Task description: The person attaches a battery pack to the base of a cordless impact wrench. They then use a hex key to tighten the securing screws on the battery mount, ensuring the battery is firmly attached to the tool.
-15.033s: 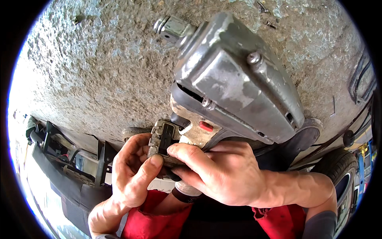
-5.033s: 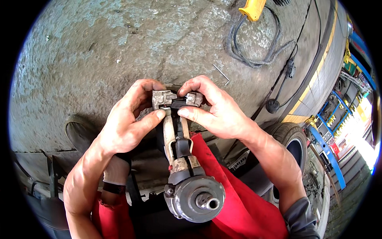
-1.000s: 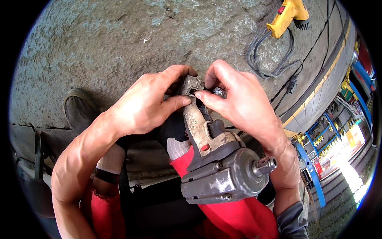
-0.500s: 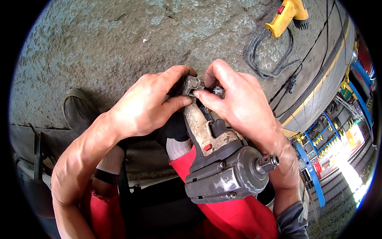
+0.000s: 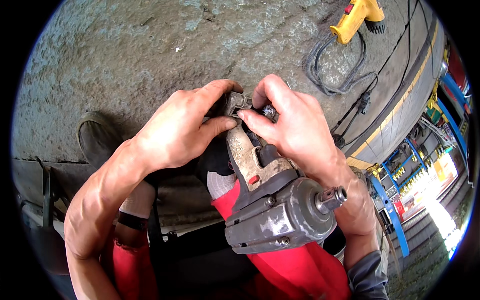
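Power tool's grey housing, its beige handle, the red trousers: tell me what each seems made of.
Grey housing: probably cast metal, semi-gloss with bright worn scuffs. Beige handle: likely plastic, matt and grimy, with moulded dots. Red trousers: apparently woven cloth, matt, one cuff frayed.

Floor point(image 5: 125, 65) before me: rough, grey-brown, worn blue-green patches. Yellow tool point(image 5: 356, 22) with red button lies on it, far side, right of me. Grey cable point(image 5: 332, 92) loops near handle; black connector point(image 5: 365, 102) near loop. Small white scrap point(image 5: 178, 49) farther left. My dark shoe point(image 5: 97, 137) rests at left.
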Demonstrator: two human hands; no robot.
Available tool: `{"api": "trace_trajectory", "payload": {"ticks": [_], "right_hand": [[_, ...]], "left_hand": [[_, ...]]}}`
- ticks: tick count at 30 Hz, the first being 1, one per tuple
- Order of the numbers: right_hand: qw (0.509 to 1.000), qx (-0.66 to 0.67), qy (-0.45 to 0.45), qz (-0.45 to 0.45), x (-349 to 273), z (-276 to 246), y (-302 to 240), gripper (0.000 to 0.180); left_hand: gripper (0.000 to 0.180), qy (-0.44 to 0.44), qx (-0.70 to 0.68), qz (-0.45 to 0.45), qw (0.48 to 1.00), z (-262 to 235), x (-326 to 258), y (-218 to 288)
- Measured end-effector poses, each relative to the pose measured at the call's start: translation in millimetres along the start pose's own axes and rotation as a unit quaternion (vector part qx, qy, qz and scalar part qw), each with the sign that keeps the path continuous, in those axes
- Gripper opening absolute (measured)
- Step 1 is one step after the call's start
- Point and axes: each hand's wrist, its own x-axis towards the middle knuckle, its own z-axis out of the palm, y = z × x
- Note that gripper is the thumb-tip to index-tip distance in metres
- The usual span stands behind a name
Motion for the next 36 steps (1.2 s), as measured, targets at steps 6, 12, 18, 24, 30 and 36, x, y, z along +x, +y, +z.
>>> {"api": "trace_trajectory", "payload": {"ticks": [6,12,18,24,30,36], "right_hand": [[0.999,0.004,-0.017,-0.05,2,-6,3,0.032],[0.997,-0.024,-0.025,-0.073,6,-8,-1,0.03],[0.997,-0.021,-0.01,-0.079,1,-5,-6,0.03],[0.997,-0.022,0.006,-0.069,3,-3,-5,0.031],[0.996,-0.036,-0.004,-0.076,6,-7,-2,0.031],[0.996,-0.062,0.001,-0.07,0,-5,-8,0.033]], "left_hand": [[0.049,-0.014,0.007,0.02,1.0,-1,0,-2],[0.05,-0.015,-0.009,0.03,0.999,-3,1,-4],[0.052,-0.029,0.026,0.032,0.999,-4,-3,-2],[0.052,-0.023,0.03,0.036,0.999,-4,-2,-2],[0.051,-0.029,0.009,0.042,0.999,-4,1,-8],[0.05,-0.023,0.043,0.063,0.997,-3,-2,-5]]}}
